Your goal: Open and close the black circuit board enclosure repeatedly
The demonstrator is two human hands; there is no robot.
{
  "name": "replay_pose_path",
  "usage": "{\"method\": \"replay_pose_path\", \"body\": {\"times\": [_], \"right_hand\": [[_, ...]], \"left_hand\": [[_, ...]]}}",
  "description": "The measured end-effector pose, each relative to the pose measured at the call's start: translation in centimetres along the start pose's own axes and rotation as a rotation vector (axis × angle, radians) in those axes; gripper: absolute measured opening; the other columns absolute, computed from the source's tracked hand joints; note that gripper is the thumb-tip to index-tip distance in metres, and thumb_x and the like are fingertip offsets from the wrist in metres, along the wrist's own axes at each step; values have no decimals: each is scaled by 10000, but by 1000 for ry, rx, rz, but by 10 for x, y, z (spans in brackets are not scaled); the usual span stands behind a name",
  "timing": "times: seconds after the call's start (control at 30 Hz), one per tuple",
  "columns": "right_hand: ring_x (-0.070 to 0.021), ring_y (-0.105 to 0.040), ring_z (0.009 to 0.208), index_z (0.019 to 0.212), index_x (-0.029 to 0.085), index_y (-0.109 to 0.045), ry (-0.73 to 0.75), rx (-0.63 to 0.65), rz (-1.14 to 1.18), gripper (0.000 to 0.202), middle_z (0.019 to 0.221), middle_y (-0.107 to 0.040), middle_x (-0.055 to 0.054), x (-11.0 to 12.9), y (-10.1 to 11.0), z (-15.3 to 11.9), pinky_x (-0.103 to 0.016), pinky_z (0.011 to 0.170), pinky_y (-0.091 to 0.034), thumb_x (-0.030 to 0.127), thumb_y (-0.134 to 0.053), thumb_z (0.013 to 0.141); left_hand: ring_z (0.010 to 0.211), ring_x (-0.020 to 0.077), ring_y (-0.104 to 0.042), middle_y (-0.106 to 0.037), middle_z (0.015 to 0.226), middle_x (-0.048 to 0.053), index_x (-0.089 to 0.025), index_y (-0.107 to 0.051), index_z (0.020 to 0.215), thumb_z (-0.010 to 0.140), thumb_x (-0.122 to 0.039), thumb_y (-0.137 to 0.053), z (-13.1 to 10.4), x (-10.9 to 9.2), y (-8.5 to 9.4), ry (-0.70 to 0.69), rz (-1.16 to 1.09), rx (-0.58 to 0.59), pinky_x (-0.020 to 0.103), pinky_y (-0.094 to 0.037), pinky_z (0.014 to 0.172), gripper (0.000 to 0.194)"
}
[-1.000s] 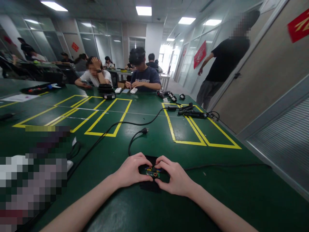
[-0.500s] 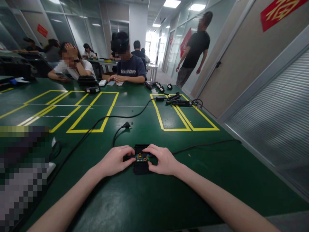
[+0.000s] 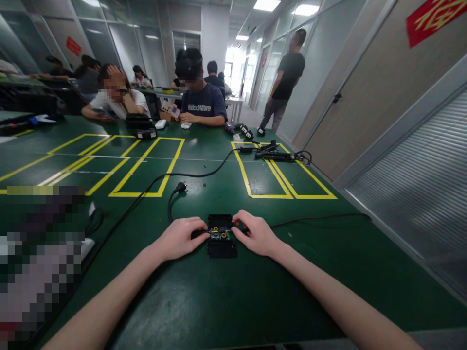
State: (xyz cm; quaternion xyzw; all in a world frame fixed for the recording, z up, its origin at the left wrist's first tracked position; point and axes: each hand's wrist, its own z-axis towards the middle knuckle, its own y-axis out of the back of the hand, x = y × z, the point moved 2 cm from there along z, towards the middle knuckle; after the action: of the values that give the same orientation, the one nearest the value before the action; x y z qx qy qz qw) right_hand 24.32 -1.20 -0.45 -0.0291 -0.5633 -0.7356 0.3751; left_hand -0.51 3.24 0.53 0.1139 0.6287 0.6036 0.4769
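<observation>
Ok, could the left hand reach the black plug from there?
Likely yes: the black plug lies on the table just beyond the left hand, with only its cord between, though that hand is at the left end of the circuit board.

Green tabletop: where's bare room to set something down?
Bare: the green tabletop between left forearm and right forearm, nearer than the open black casing; also between right forearm and the black cable beyond. Crowded: around the circuit board, with left hand and right hand either side. The pixelated left side I can't judge.
</observation>
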Motion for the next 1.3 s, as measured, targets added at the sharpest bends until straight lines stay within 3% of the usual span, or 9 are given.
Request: {"method": "replay_pose_path", "body": {"times": [0.1,0.2,0.37,0.57,0.97,1.17,1.3], "right_hand": [[-156,-567,601,761,215,-561,-40,37,-94,280,674,-598,-1,-5,4,1,-272,581,-366,279,-505,1028],[-137,-501,531,653,214,-513,-32,47,-91,399,582,-539,12,0,9,-1,-272,559,-313,318,-497,1038],[-117,-493,519,683,194,-591,44,106,44,372,590,-559,18,12,10,-11,-254,553,-310,297,-535,1036],[-127,-524,532,712,193,-650,67,177,73,336,605,-604,8,6,1,-15,-253,551,-323,309,-589,1021],[-168,-681,687,865,191,-737,9,112,97,260,794,-752,-38,-1,1,-17,-270,644,-445,275,-561,1037],[-169,-659,682,844,200,-719,-5,114,140,212,783,-726,-33,-1,1,-17,-272,623,-457,273,-603,1005],[-163,-645,685,871,199,-705,6,50,202,159,794,-709,-31,0,2,-17,-267,624,-467,267,-627,991]], "left_hand": [[743,164,-650,-705,846,28,-189,-715,924,981,-323,-574,0,-4,4,7,-54,-36,239,-469,648,202],[745,162,-641,-695,838,29,-185,-714,908,965,-306,-575,-2,-9,10,6,-129,-76,238,-467,647,193],[642,125,-558,-617,717,-3,-171,-690,795,858,-214,-578,-4,-15,11,8,-251,23,208,-413,584,136],[582,100,-489,-536,662,-35,-165,-708,850,818,-214,-613,-6,-16,3,46,-351,106,191,-375,546,112],[636,123,-570,-643,721,-8,-183,-747,873,881,-260,-673,-6,-9,-1,62,-268,3,205,-408,581,107],[654,133,-576,-641,730,-9,-174,-680,759,885,-198,-694,-6,-8,-1,19,-214,20,224,-392,605,129],[743,154,-603,-639,782,4,-178,-649,767,925,-174,-651,-6,-10,-2,-58,-192,16,238,-425,675,157]]}}
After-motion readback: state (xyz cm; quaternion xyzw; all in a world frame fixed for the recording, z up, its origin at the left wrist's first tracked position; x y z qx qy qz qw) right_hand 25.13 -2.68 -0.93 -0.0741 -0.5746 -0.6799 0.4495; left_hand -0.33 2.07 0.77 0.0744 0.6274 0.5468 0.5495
